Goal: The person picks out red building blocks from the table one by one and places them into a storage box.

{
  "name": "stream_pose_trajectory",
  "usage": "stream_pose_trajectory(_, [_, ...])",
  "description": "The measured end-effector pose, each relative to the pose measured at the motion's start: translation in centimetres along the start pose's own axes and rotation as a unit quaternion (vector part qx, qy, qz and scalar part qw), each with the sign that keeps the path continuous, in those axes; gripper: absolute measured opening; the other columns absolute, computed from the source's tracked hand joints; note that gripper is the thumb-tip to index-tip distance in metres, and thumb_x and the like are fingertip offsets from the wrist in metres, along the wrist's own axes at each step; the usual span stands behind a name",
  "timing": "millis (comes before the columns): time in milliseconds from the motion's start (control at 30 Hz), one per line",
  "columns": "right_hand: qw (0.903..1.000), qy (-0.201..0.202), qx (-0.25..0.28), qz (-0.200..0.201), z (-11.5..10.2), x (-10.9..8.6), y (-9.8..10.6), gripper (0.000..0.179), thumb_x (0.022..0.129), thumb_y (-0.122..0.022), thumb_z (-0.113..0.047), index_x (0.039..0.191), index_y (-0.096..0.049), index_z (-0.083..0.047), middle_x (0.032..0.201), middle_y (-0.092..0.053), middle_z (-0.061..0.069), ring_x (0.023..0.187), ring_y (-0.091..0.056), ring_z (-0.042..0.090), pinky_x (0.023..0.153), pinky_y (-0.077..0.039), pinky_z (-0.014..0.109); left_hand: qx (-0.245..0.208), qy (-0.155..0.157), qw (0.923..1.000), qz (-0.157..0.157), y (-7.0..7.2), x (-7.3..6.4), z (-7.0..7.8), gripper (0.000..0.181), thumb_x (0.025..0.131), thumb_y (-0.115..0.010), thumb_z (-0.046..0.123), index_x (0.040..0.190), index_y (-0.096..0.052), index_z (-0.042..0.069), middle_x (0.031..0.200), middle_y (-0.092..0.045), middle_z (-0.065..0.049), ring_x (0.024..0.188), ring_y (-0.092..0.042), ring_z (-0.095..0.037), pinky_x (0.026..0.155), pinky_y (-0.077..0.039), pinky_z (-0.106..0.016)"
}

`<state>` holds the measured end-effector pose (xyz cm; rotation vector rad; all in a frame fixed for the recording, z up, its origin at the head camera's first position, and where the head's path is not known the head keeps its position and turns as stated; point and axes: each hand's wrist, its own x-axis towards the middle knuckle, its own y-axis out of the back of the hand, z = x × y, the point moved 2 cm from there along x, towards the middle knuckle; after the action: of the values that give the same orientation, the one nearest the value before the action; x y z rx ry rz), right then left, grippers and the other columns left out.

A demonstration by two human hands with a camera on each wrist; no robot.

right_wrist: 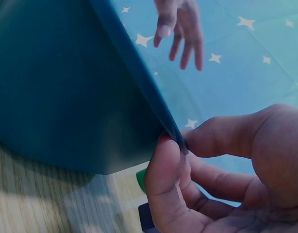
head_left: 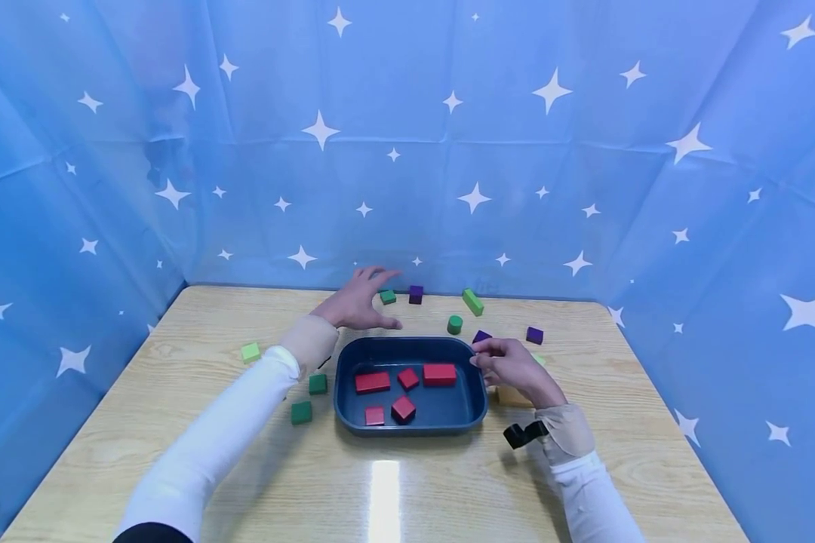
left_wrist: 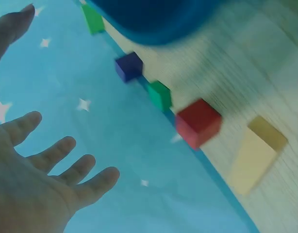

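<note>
A dark blue tray [head_left: 410, 431] sits mid-table with several red blocks [head_left: 372, 382] lying in it. My right hand [head_left: 512, 369] pinches the tray's right rim between thumb and fingers; the rim [right_wrist: 161, 107] shows between them in the right wrist view. Beyond the tray's back left corner, my left hand [head_left: 360, 300] is held with its fingers spread and holds nothing. The left wrist view also has a red cube [left_wrist: 198, 124] and a plain wooden block [left_wrist: 253, 158] on the table, both hidden in the head view.
Behind the tray lie a green block [head_left: 388, 297], a purple cube [head_left: 416, 295], a light green block [head_left: 472, 302] and a green cylinder [head_left: 454, 325]. Two green blocks [head_left: 302, 412] stand left of it. Beneath my right hand is a tan block [head_left: 514, 397]. A starry blue curtain [head_left: 407, 188] surrounds the table.
</note>
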<state>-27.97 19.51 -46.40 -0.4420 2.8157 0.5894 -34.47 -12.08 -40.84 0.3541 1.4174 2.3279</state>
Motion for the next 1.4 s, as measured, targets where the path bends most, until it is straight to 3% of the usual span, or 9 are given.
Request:
stream_pose_trajectory(233, [1.0000, -0.005, 0.004, 0.004, 0.2, 0.0, -0.1, 0.033, 0.104, -0.055, -0.011, 0.133, -0.058, 0.003, 0.115, -0.066, 0.015, 0.083, -0.061, 0.018, 0.074, -0.060, 0.031, 0.014, 0.040, 0.9991, -0.006, -0.2, 1.0, -2.4, 0.102, 0.083, -0.082, 0.050, 0.164, -0.025, 0.027, 0.168, -0.019, -0.015, 0.156, -0.015, -0.044, 0.117, -0.036, -0.065])
stream_pose_trajectory(467, [0.9999, -0.007, 0.009, -0.001, -0.1, -0.1, -0.3, 0.033, 0.104, -0.054, -0.010, 0.134, -0.057, 0.004, 0.120, -0.066, 0.018, 0.084, -0.061, 0.018, 0.075, -0.060, 0.031, 0.046, 0.080, 0.9952, -0.033, -1.0, 1.7, -4.4, 0.099, 0.085, -0.081, 0.047, 0.164, -0.027, 0.020, 0.170, -0.017, -0.019, 0.158, -0.011, -0.046, 0.122, -0.028, -0.065])
stream_pose_trajectory(667, [0.9999, -0.008, 0.010, 0.001, -0.3, -0.1, -0.4, 0.033, 0.104, -0.055, -0.010, 0.134, -0.058, 0.003, 0.119, -0.067, 0.017, 0.084, -0.062, 0.018, 0.074, -0.060, 0.030, 0.048, 0.103, 0.9921, -0.053, -1.5, 2.0, -6.0, 0.088, 0.088, -0.080, 0.040, 0.160, -0.035, 0.016, 0.168, -0.021, -0.021, 0.156, -0.019, -0.044, 0.123, -0.028, -0.061])
stream_pose_trajectory(900, [0.9999, 0.000, 0.015, -0.004, -0.3, 0.0, -0.2, 0.033, 0.103, -0.055, -0.010, 0.133, -0.057, 0.004, 0.116, -0.066, 0.017, 0.081, -0.059, 0.018, 0.073, -0.059, 0.030, 0.051, 0.102, 0.9919, -0.054, -1.8, 2.5, -6.6, 0.063, 0.090, -0.078, 0.023, 0.146, -0.054, 0.007, 0.145, -0.047, -0.021, 0.132, -0.046, -0.038, 0.109, -0.049, -0.051])
stream_pose_trajectory(1033, [0.9998, -0.004, 0.016, -0.005, -0.3, -0.1, -0.2, 0.034, 0.103, -0.056, -0.010, 0.134, -0.057, 0.005, 0.115, -0.066, 0.016, 0.080, -0.059, 0.018, 0.074, -0.059, 0.030, 0.061, 0.084, 0.9930, -0.055, -2.0, 2.8, -6.4, 0.047, 0.090, -0.073, 0.011, 0.135, -0.062, 0.002, 0.130, -0.058, -0.019, 0.115, -0.056, -0.032, 0.099, -0.054, -0.044])
stream_pose_trajectory(1167, [0.9998, -0.006, 0.017, -0.005, -0.3, -0.3, -0.2, 0.034, 0.103, -0.057, -0.011, 0.134, -0.057, 0.004, 0.110, -0.064, 0.013, 0.080, -0.059, 0.017, 0.074, -0.060, 0.031, 0.076, 0.072, 0.9930, -0.055, -2.3, 3.1, -6.2, 0.032, 0.091, -0.069, 0.002, 0.124, -0.068, 0.000, 0.119, -0.065, -0.017, 0.105, -0.061, -0.029, 0.094, -0.055, -0.041])
stream_pose_trajectory(1400, [0.9998, 0.005, 0.015, -0.007, 0.0, -0.4, 0.0, 0.034, 0.103, -0.056, -0.010, 0.133, -0.058, 0.005, 0.111, -0.065, 0.014, 0.081, -0.060, 0.016, 0.075, -0.060, 0.033, 0.100, 0.040, 0.9928, -0.052, -2.5, 3.4, -5.9, 0.014, 0.090, -0.070, 0.001, 0.105, -0.073, 0.000, 0.102, -0.070, -0.015, 0.091, -0.063, -0.026, 0.084, -0.056, -0.036])
